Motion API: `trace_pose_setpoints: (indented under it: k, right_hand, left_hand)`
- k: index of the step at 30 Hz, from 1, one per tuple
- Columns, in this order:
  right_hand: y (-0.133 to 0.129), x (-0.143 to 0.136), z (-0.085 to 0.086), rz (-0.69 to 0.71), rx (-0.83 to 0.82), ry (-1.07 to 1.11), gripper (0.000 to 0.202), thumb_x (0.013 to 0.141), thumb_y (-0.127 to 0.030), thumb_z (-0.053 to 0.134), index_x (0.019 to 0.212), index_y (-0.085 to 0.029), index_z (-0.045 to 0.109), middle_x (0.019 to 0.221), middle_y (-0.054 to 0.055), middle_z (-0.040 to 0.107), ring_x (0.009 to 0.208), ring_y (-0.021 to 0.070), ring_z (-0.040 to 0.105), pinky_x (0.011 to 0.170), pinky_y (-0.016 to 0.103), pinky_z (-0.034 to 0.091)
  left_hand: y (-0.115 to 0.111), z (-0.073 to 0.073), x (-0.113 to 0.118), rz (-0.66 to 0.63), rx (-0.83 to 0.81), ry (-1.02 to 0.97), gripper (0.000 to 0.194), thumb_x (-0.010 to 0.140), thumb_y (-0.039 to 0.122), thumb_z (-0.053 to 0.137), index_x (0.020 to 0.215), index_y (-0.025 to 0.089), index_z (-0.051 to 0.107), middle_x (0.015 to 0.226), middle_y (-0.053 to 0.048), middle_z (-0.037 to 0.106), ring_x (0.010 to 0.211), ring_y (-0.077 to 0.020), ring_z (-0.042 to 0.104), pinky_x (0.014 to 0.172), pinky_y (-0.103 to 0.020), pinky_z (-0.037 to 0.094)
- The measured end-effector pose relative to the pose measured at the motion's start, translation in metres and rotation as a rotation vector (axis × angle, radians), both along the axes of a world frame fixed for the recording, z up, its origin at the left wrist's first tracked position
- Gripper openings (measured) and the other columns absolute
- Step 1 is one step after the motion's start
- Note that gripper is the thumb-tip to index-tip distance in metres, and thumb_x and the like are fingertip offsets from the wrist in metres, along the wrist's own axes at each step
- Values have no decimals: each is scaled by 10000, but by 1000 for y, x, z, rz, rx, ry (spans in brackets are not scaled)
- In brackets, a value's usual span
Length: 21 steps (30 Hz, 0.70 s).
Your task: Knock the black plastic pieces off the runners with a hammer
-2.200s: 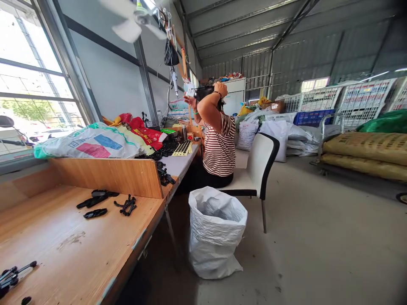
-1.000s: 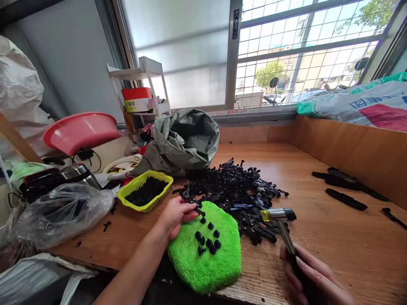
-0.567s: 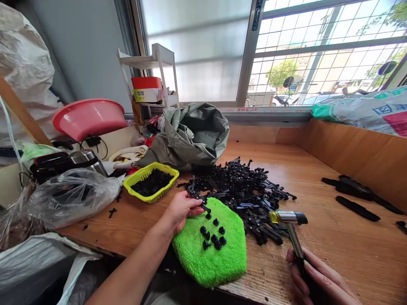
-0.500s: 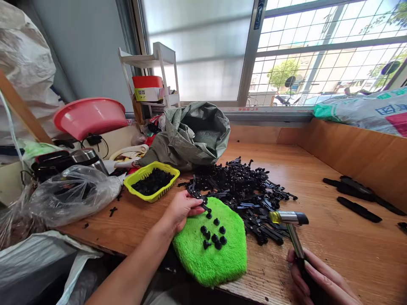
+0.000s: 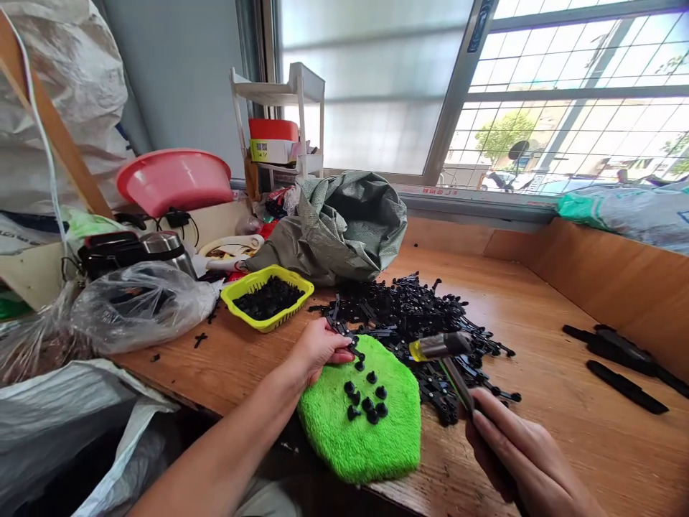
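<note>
My left hand [image 5: 321, 347] is closed on a black jointed plastic part [image 5: 344, 334] at the far left edge of a green fuzzy cloth pad [image 5: 371, 445]. Several small black knobs [image 5: 367, 404] with wide round bases stand or lie on the pad, one of them right under the part's near end. In my right hand [image 5: 511, 445], fingers wrapped round the dark handle, is a mallet [image 5: 441, 346] with a yellow face and a dark face. Its head hangs above the pile of black jointed parts [image 5: 414, 309], right of the pad.
A yellow basket [image 5: 252, 327] of small black pieces stands left of the pile. Behind it sits an open grey-green sack [image 5: 344, 230]. Long black strips [image 5: 627, 386] lie at the right. Plastic bags [image 5: 145, 309] and a pink basin [image 5: 172, 179] crowd the left side.
My right hand has raised the mallet and brought it left, closer to the pad. The left hand keeps its hold on the black part. The view has shifted slightly.
</note>
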State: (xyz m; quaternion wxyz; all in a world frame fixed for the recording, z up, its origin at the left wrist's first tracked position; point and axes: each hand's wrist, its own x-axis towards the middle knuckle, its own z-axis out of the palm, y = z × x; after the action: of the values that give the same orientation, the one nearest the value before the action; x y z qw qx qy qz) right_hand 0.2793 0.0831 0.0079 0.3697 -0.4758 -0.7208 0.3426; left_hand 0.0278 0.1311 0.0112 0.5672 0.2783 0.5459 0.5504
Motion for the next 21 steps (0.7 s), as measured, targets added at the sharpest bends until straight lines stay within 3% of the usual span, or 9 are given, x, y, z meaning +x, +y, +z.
trace_pose_setpoints:
  k: [2, 5, 15, 21]
  right_hand:
    - [17, -16, 12, 156, 177, -240, 392, 913, -505, 245, 788, -217, 480, 511, -27, 401, 433, 152, 386, 416, 258, 314]
    - [36, -35, 18, 232, 291, -421, 306, 897, -423, 283, 715, -224, 429, 551, -9, 457, 498, 173, 436, 473, 275, 294]
    - [36, -43, 14, 243, 357, -621, 232, 912, -352, 268, 720, -238, 332, 517, -21, 436, 440, 184, 438, 454, 278, 202]
    - [32, -46, 13, 215, 375, -628, 229, 926, -337, 211, 741, -239, 304, 525, -15, 459, 459, 190, 477, 454, 274, 237]
  left_hand:
    - [1, 0, 0, -2, -2, 11, 177, 670, -60, 568, 767, 79, 515, 644, -24, 570, 446, -84, 562, 413, -142, 492]
    - [3, -1, 0, 2, -6, 24, 183, 668, -65, 565, 766, 79, 508, 661, -27, 567, 467, -84, 566, 418, -144, 493]
    - [0, 3, 1, 26, -15, 18, 198, 644, -87, 562, 710, 93, 509, 634, -3, 545, 454, -74, 535, 419, -165, 499]
    - [0, 3, 4, 45, -15, 23, 208, 652, -95, 553, 689, 97, 482, 598, 6, 518, 450, -89, 540, 405, -178, 493]
